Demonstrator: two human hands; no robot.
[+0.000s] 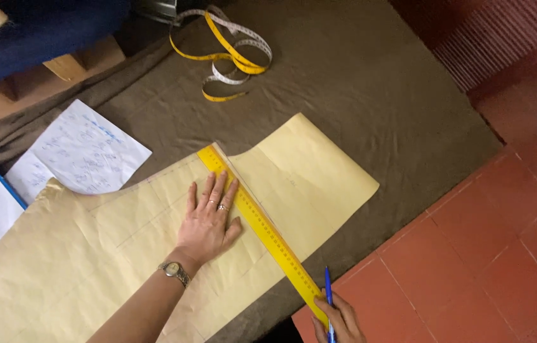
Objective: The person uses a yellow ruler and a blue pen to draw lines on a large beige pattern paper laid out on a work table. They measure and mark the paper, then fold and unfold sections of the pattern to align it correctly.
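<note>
My left hand (208,219) lies flat, fingers apart, on a large cream pattern paper (300,171), its fingertips pressing the edge of a long yellow ruler (262,225). The ruler runs diagonally across the paper toward the near table edge. At the bottom of the view my right hand (338,321) holds a blue pen (328,289) upright, beside the ruler's near end. A watch sits on my left wrist and a ring on one finger.
A brown cloth (357,76) covers the table. A coiled yellow and white measuring tape (230,54) lies at the far side. White sheets with handwriting (84,149) sit at the left. A red tiled floor (503,241) lies to the right.
</note>
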